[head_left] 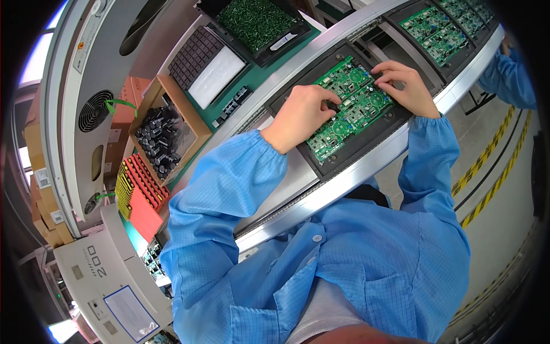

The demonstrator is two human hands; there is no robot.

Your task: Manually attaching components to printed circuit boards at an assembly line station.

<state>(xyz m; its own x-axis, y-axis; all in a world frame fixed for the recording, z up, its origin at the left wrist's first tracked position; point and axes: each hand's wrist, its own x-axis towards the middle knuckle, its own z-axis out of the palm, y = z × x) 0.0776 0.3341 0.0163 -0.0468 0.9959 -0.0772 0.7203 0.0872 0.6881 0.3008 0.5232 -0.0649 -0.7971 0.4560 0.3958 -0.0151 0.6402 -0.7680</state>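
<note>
though curled, fingers [394,75] over circuit board [357,112]

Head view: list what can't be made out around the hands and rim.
All in the head view:
Left hand: what, if anything, it pinches; its fingers hide this.
Circuit board: the patch covered by that hand.
Right hand: anything at its fingertips, too small to tell.
Co-worker's sleeve: cut off by the rim.

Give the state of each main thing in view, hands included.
Black rectangular carrier: occupied
Green rectangular circuit board: populated, lying in the carrier
Bare left hand: curled over the board; grip unclear
Bare right hand: fingers bent at the board's right edge; grip unclear
Brown cardboard box: open, holding dark cylindrical parts
Black rectangular bin: open, holding green parts
</note>
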